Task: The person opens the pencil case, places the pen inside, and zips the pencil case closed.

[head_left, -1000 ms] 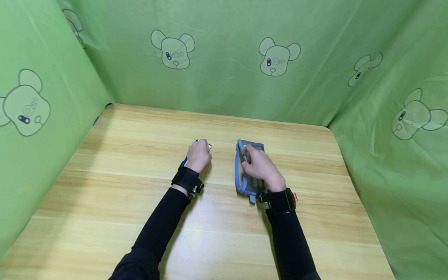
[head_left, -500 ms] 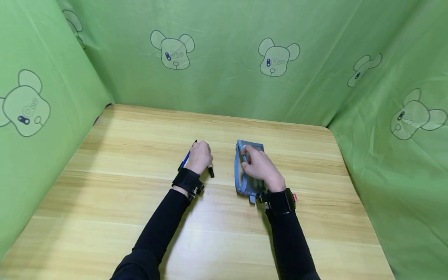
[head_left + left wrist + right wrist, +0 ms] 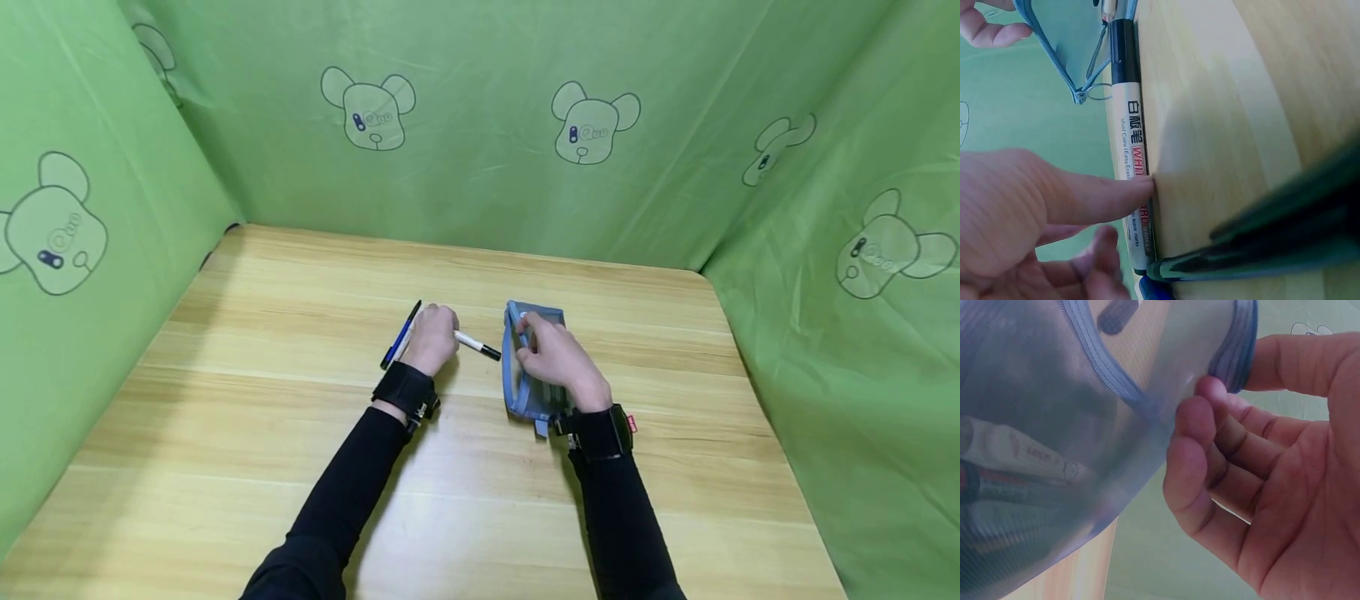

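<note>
My left hand pinches a white whiteboard marker, its thumb lying across the printed barrel. The marker's black cap points right, right at the edge of a blue mesh pencil case. My right hand grips the case's zipped edge between thumb and fingers, holding the mouth apart. Through the mesh in the right wrist view, several markers show inside. Just left of my left hand lies a blue and black pen, with a white pen partly hidden beside it.
The wooden table has green cloth walls at its back and sides. A pull tab sticks out from the case's near end. A dark blurred shape crosses the lower right of the left wrist view.
The marker in my left hand has swung round, its cap turning from toward me to the right, at the case. My left hand has shifted slightly right. My right hand and the case have stayed put.
</note>
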### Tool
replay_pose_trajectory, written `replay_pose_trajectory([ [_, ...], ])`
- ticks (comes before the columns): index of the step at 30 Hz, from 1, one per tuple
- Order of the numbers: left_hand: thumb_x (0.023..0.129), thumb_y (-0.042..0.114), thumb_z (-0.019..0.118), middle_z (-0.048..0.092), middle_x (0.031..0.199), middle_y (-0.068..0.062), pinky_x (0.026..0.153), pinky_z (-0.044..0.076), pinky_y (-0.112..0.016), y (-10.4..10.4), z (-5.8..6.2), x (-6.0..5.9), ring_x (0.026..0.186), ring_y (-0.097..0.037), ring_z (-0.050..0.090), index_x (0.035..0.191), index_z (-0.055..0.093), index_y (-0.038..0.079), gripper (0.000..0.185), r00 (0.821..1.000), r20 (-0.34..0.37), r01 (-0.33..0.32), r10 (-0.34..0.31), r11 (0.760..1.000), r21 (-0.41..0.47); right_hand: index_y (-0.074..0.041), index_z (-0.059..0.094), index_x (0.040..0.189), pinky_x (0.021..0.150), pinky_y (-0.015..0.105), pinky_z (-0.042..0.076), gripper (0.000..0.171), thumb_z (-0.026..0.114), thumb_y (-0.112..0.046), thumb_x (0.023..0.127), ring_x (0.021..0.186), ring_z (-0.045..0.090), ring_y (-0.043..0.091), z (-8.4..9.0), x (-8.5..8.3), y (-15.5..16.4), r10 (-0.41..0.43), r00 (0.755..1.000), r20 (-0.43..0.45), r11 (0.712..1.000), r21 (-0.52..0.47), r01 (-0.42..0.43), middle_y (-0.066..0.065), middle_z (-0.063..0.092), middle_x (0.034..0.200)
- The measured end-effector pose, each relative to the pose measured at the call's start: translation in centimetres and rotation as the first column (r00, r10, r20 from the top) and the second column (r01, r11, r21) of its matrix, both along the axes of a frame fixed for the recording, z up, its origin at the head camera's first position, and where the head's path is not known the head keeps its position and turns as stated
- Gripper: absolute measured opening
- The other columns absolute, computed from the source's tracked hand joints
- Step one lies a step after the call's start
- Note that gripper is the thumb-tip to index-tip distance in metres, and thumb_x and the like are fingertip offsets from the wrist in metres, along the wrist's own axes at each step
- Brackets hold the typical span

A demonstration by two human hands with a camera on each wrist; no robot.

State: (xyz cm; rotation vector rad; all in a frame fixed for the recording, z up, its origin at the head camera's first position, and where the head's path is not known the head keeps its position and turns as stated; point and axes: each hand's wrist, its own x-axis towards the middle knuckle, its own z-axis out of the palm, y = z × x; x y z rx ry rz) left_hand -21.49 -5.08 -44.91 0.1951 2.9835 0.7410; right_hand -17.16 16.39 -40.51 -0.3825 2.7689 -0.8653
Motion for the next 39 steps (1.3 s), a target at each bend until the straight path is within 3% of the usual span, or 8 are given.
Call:
replay_pose_trajectory([
  [6,0.082,-0.001,0.072,0.07,0.105,-0.016,0.083,0.051,-0.044,-0.1,-0.4,-0.1,0.102,-0.037,0.056,0.094,0.081,0.01,0.018,0.995,-0.099,-0.01,0.002,0.997,-0.079,-0.006,0.055,0.127,0.055,0.028,0.038,0.032,0.059,-0.011,0.095,0.059,0.046,0.018,-0.1,0.0,-0.1,0.0,1.0,-0.003,1.0,-0.001,0.0,0.004,0.051,0.072],
  [15,0.088,0.004,0.071,0.076,0.104,-0.011,0.089,0.046,-0.047,-0.4,-0.7,-0.2,0.098,-0.034,0.057,0.099,0.079,0.011,0.016,0.992,-0.126,-0.008,-0.002,0.997,-0.077,-0.006,0.054,0.128,0.055,0.028,0.035,0.032,0.058,-0.01,0.096,0.057,0.042,0.017,-0.1,0.1,-0.2,0.008,1.0,-0.004,1.0,-0.007,-0.009,0.003,0.048,0.07],
  [22,0.091,0.008,0.072,0.07,0.089,-0.013,0.078,0.045,-0.041,-0.6,-1.0,-0.3,0.084,-0.031,0.059,0.091,0.077,0.004,0.006,0.983,-0.182,-0.029,0.016,0.997,-0.07,-0.007,0.055,0.127,0.055,0.028,0.035,0.031,0.058,-0.011,0.096,0.057,0.042,0.017,0.0,0.0,-0.2,0.006,1.0,-0.002,1.0,0.001,-0.006,0.003,0.047,0.07],
  [28,0.09,0.004,0.071,0.067,0.083,-0.016,0.073,0.05,-0.04,-0.6,-1.0,-0.4,0.079,-0.032,0.061,0.09,0.073,-0.002,0.007,0.971,-0.233,-0.06,0.058,0.998,0.0,-0.006,0.055,0.127,0.056,0.028,0.036,0.032,0.058,-0.011,0.096,0.058,0.043,0.017,0.1,0.0,-0.3,0.013,1.0,-0.008,1.0,0.01,-0.013,0.003,0.048,0.071],
  [34,0.091,0.004,0.069,0.065,0.082,-0.017,0.065,0.054,-0.038,-0.4,-0.5,-0.3,0.075,-0.03,0.062,0.088,0.068,-0.003,0.008,0.98,-0.167,-0.083,0.103,0.988,0.128,-0.007,0.055,0.128,0.057,0.029,0.036,0.032,0.058,-0.011,0.096,0.059,0.044,0.018,0.1,-0.1,-0.4,0.013,1.0,0.001,1.0,0.01,-0.013,0.004,0.049,0.072],
  [39,0.091,0.007,0.069,0.065,0.075,-0.014,0.051,0.046,-0.03,-0.2,-0.3,0.0,0.063,-0.024,0.059,0.081,0.066,-0.001,0.013,0.983,-0.152,-0.075,0.102,0.982,0.174,-0.007,0.055,0.128,0.057,0.029,0.036,0.032,0.058,-0.011,0.096,0.059,0.044,0.018,0.1,-0.2,-0.3,0.011,1.0,0.001,1.0,0.01,-0.011,0.004,0.049,0.072],
])
